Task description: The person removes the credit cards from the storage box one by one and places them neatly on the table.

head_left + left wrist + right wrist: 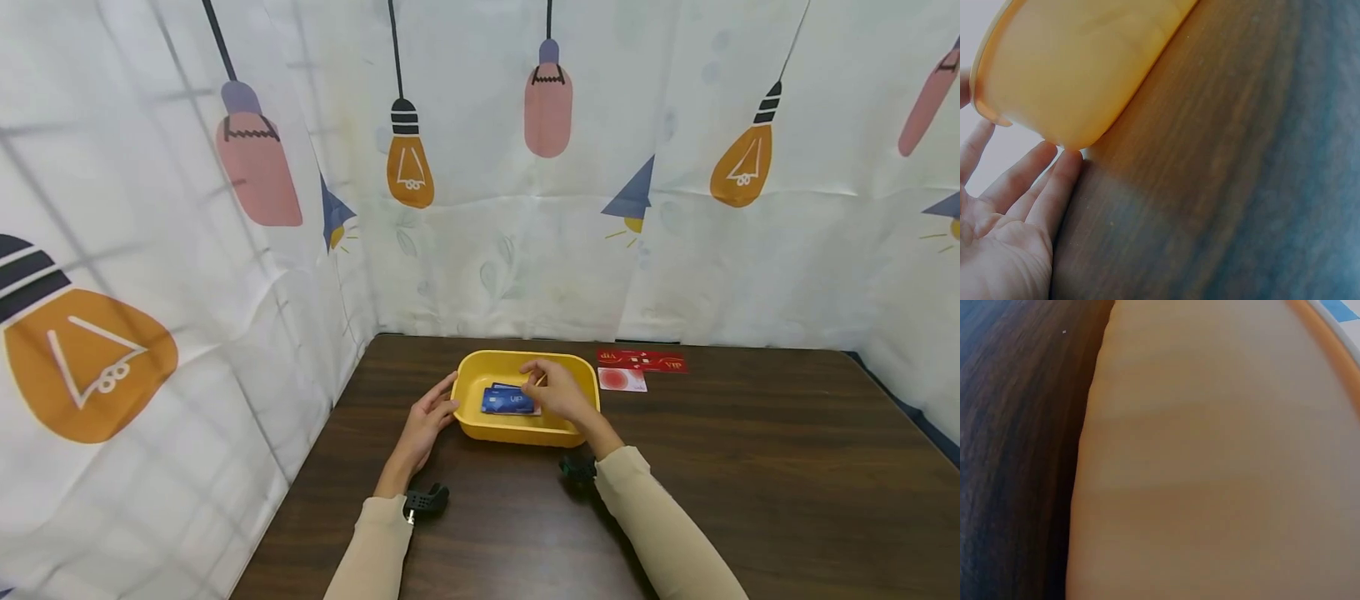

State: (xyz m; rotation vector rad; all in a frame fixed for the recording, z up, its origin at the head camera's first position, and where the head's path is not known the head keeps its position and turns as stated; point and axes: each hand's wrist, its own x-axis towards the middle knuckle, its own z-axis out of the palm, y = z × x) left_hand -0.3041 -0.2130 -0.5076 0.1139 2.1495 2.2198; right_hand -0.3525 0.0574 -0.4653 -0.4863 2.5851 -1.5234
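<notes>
A yellow plastic tub (491, 432) stands on the table with blue cards (507, 401) marked "VIP" lying overlapped inside it. My left hand (426, 423) is at the tub's left end; in the left wrist view its nearly straight fingers (1063, 178) touch the tub wall (1085, 69). Over the tub's right half, my right hand (558, 392) reaches in, thumb and fingers bent just above the cards' right end. Whether it pinches a card is too small to tell. The right wrist view shows mostly the tub's outer side (1210, 462), with that hand out of sight.
Red "VIP" cards (660, 362) lie on the dark wooden table (750, 467) behind the tub's right side. In front of them is a white and pink card with a red round patch (622, 380). A patterned white curtain (465, 275) borders the table at the back and left.
</notes>
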